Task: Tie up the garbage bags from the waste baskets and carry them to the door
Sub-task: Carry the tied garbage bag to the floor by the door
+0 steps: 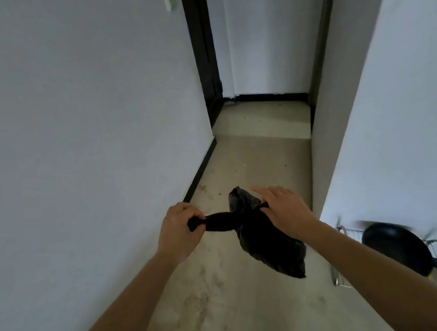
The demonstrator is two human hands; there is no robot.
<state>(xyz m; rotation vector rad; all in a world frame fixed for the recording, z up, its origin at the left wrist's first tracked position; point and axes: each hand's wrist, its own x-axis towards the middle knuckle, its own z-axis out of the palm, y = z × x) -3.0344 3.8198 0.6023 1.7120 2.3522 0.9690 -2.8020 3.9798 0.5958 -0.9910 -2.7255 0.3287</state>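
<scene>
Hanging between both hands, the garbage bag (264, 241) is gripped by left hand (177, 231) and right hand (285, 209).

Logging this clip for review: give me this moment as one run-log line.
stage: tying | garbage bag: hanging off floor | left hand: grips its twisted end | right hand: pinches other end

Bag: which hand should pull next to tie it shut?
Probably the left hand: its grip curls fully round the twisted end of the bag. The right hand only pinches near the crossing, some fingers straight, so it can steady.
</scene>
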